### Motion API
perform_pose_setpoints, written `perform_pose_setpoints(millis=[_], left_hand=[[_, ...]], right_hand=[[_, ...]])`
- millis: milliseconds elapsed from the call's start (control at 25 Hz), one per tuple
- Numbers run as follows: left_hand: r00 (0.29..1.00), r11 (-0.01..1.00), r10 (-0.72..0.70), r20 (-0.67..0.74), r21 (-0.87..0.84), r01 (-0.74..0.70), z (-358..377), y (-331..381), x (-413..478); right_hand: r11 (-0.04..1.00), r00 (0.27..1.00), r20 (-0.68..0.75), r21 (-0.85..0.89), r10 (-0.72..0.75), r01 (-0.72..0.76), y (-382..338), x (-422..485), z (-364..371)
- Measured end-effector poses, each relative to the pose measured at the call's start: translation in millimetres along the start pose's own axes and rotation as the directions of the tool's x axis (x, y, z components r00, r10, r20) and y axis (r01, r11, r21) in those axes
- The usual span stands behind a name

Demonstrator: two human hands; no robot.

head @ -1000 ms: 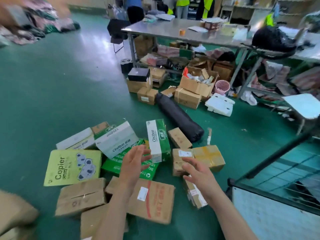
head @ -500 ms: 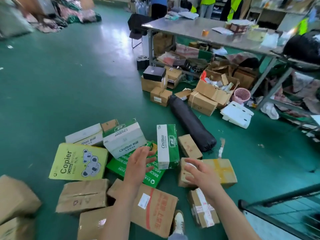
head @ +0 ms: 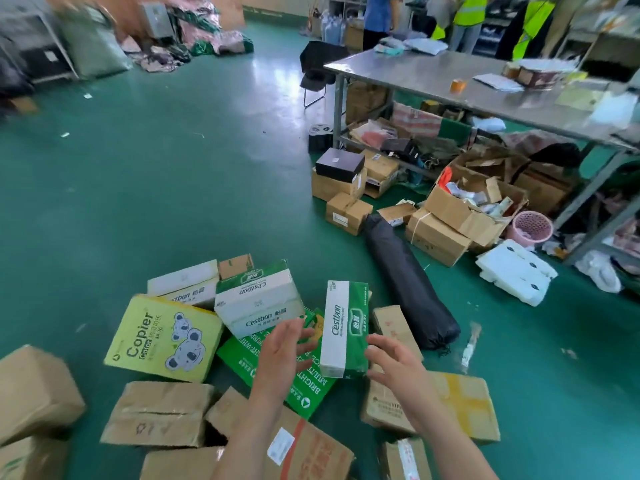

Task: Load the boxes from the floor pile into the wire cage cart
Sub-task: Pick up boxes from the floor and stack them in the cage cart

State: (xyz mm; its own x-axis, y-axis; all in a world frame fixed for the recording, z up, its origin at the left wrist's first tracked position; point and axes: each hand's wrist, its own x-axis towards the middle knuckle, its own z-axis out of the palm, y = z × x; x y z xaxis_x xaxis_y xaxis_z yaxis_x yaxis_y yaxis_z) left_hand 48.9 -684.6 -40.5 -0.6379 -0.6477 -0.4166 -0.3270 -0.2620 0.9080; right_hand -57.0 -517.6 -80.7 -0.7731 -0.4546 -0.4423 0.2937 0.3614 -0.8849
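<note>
A pile of boxes lies on the green floor in front of me. A narrow green and white Cestbon box (head: 344, 327) stands on end in the middle of it. My left hand (head: 282, 351) is open just to its left, fingers spread, not touching it. On the other side my right hand (head: 393, 362) is open at the box's lower right corner, very close to it. Around it lie a yellow Copier box (head: 164, 337), a white Cestbon carton (head: 258, 301), a flat green box (head: 277, 372) and several brown cartons (head: 159, 412). The wire cage cart is out of view.
A long black bag (head: 408, 289) lies right of the pile. Beyond it, more cartons (head: 453, 213), a pink basket (head: 528, 228) and white foam (head: 516, 271) crowd the foot of a steel table (head: 450, 81). People in vests stand at the far back.
The view has swung left, so the cart's frame has dropped out of sight. Both hands have risen and closed in on the upright Cestbon box from either side.
</note>
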Motion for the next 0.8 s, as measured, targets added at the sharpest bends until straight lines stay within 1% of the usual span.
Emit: perform_pose_setpoints(millis=[160, 440, 560, 640, 800], left_hand=[[0.999, 0.999, -0.035, -0.013, -0.036, 0.034, -3.8, 4.9, 6.7], [1.0, 0.99, -0.001, -0.01, -0.144, 0.0, -25.4, 17.5, 13.4], [0.999, 0.99, -0.003, -0.034, -0.143, -0.001, -40.0, 10.3, 16.5], [1.0, 0.991, 0.004, -0.022, -0.134, -0.007, -44.9, 11.3, 22.0], [0.999, 0.991, -0.023, -0.043, -0.134, 0.017, -36.9, 10.9, 58.0]], right_hand=[[1.0, 1.0, -0.012, 0.016, -0.017, 0.017, -12.8, 12.8, 8.4], [0.998, 0.999, -0.047, 0.067, -0.013, 0.016, -21.2, 0.6, 41.4], [0.996, 0.998, -0.057, 0.083, -0.004, 0.009, -21.6, 0.2, 43.2], [0.995, 0.999, -0.052, 0.097, 0.002, 0.003, -23.5, 3.9, 44.6], [0.995, 0.999, -0.031, 0.087, 0.041, -0.038, -26.7, 37.9, 41.3]])
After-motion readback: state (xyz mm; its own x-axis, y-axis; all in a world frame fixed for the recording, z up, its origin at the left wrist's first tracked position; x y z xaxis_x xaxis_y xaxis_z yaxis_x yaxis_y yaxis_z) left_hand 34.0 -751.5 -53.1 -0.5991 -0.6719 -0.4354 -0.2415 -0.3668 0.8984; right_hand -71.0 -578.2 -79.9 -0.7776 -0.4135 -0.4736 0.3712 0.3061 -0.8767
